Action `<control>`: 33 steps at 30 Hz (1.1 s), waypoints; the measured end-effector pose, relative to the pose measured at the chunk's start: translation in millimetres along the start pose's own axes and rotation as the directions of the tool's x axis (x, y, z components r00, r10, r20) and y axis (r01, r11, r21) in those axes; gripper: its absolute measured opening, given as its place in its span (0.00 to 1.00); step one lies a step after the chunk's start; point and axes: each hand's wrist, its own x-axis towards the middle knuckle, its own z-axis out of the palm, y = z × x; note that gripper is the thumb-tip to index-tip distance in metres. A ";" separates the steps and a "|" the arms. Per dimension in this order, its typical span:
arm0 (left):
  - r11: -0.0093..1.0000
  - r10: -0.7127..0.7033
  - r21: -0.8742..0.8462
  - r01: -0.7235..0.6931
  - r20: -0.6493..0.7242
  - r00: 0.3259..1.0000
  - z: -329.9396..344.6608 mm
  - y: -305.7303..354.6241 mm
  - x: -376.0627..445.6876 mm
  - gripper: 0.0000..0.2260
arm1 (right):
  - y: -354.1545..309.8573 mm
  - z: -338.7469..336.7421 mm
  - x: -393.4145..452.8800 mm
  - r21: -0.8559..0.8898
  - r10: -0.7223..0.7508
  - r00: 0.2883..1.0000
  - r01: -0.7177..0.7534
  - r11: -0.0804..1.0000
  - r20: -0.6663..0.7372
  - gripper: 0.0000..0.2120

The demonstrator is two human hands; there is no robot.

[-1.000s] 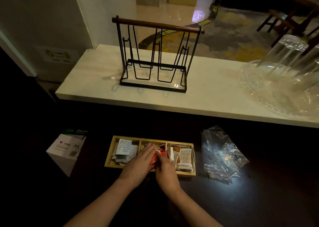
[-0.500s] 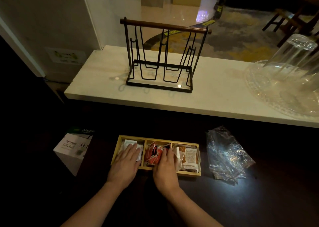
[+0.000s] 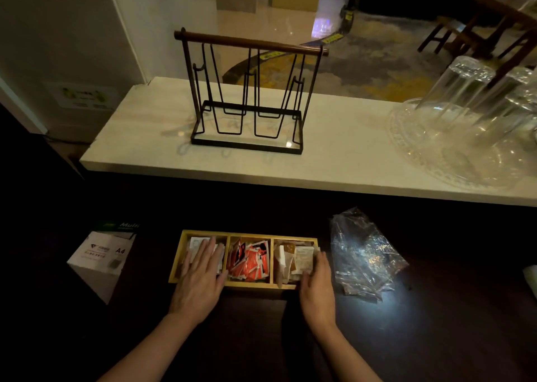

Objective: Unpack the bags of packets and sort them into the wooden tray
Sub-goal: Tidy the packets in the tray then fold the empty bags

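L hand (image 3: 200, 280) flat, fingers spread, on white packets (image 3: 195, 243) in tray (image 3: 250, 286) left slot; R hand (image 3: 316, 288) cups right end, grip unclear.

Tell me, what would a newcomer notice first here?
The wooden tray on the dark counter, with bright red packets in its middle compartment. The left hand lies flat over the left compartment; the right hand is at the right end. A crumpled clear bag lies beside it.
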 end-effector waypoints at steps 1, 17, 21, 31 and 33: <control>1.000 0.016 0.004 -0.016 -0.018 1.000 -4.4 7.3 1.2 0.31 | -0.1 0.6 0.4 -0.009 -0.022 1.000 0.022 1.000 0.003 0.24; 0.881 0.444 0.121 -0.458 0.131 0.887 3.1 92.2 14.9 0.24 | 23.1 -53.0 43.3 -0.116 -0.135 0.983 0.120 0.986 -0.128 0.20; 0.878 0.457 0.103 -0.467 0.106 0.883 6.9 98.3 20.1 0.28 | 58.0 -76.2 75.9 -0.363 0.114 0.987 -0.149 0.920 -0.117 0.31; 0.866 0.447 0.174 -0.469 0.153 0.881 17.8 123.6 29.1 0.27 | 72.7 -36.0 69.8 -0.527 0.403 0.900 -0.265 0.808 0.166 0.40; 0.866 0.447 0.162 -0.472 0.169 0.878 21.1 125.6 30.7 0.26 | 69.3 -37.9 70.5 -0.583 0.375 0.921 -0.250 0.773 0.102 0.35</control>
